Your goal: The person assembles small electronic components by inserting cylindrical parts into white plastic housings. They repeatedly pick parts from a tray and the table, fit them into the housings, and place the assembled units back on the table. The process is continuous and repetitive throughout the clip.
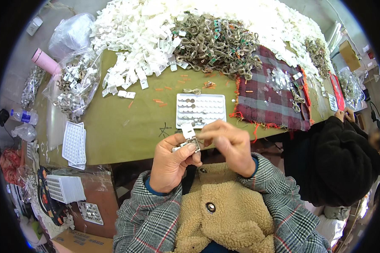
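Both hands are raised above the near edge of the desk (126,135), close in front of the person's chest. The left hand (171,162) is clenched around a small white plastic clip with a metal piece (190,141), thumb across the front of it and the other fingers curled behind; the clip sticks up out of the grip, its long axis running roughly from 6 o'clock to 12 o'clock with a slight lean toward 11. The right hand (230,145) sits just beside it at about 3 o'clock, its thumb and forefinger pinched together at the clip's upper right edge; whether they nip a tiny part or only touch the clip cannot be told. So the clip lies at 9 o'clock from the right fingers, touching or nearly so, and the left hand is the one that carries it. Beyond the hands, at 12 o'clock, a pale compartment tray (200,110) lies flat on the desk with small round parts in some pockets. Farther at 12 o'clock is a heap of white plastic pieces (135,38) and a tangle of grey metal parts (217,44). At 2 o'clock a plaid cloth (268,103) covers part of the desk, and at 3 o'clock another person in a dark coat (333,158) works.
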A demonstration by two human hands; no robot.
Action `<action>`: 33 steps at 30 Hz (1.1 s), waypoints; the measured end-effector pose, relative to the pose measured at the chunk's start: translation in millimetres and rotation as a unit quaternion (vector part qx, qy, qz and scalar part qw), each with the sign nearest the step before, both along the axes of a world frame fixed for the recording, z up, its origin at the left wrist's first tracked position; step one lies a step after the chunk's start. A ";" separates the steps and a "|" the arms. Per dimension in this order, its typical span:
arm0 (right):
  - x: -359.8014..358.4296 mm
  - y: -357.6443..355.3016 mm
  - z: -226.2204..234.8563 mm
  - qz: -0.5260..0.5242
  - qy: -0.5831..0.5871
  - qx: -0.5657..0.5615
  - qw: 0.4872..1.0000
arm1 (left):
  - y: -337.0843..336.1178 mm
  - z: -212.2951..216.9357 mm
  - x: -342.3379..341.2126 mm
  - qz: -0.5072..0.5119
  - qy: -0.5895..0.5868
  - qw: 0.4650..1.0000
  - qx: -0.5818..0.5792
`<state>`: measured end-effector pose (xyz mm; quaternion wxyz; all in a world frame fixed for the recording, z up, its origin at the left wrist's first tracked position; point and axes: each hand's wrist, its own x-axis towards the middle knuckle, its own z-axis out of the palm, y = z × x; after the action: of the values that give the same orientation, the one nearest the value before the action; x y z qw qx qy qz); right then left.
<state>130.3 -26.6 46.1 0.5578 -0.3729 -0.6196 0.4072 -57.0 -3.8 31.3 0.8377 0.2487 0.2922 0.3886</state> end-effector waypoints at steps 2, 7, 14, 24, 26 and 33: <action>0.2 3.8 3.2 -0.024 0.028 -0.160 0.986 | 2.6 2.6 -0.4 -0.024 0.018 1.000 0.002; -7.8 11.3 -3.3 -0.030 0.012 -0.292 0.956 | 3.5 -9.0 5.1 -0.103 0.053 0.993 -0.016; 1.5 -1.9 -0.4 -0.073 -0.200 0.094 0.973 | 6.1 -23.6 6.2 -0.101 -0.211 0.961 -0.146; 53.1 -15.4 -8.4 -0.107 -0.330 0.337 0.875 | 6.5 -17.9 44.0 -0.219 -0.118 0.963 -0.106; 60.2 -20.3 -11.8 -0.122 -0.315 0.325 0.884 | 6.5 -16.8 50.8 -0.224 -0.116 0.958 -0.139; 146.4 -16.9 -17.5 -0.394 -0.247 -0.017 0.885 | 10.2 -10.7 75.9 -0.192 -0.096 0.965 -0.153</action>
<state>276.7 -43.5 28.6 0.4948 -0.6841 -0.5327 0.0587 18.8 6.4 20.6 0.9487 0.1310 0.2132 0.1931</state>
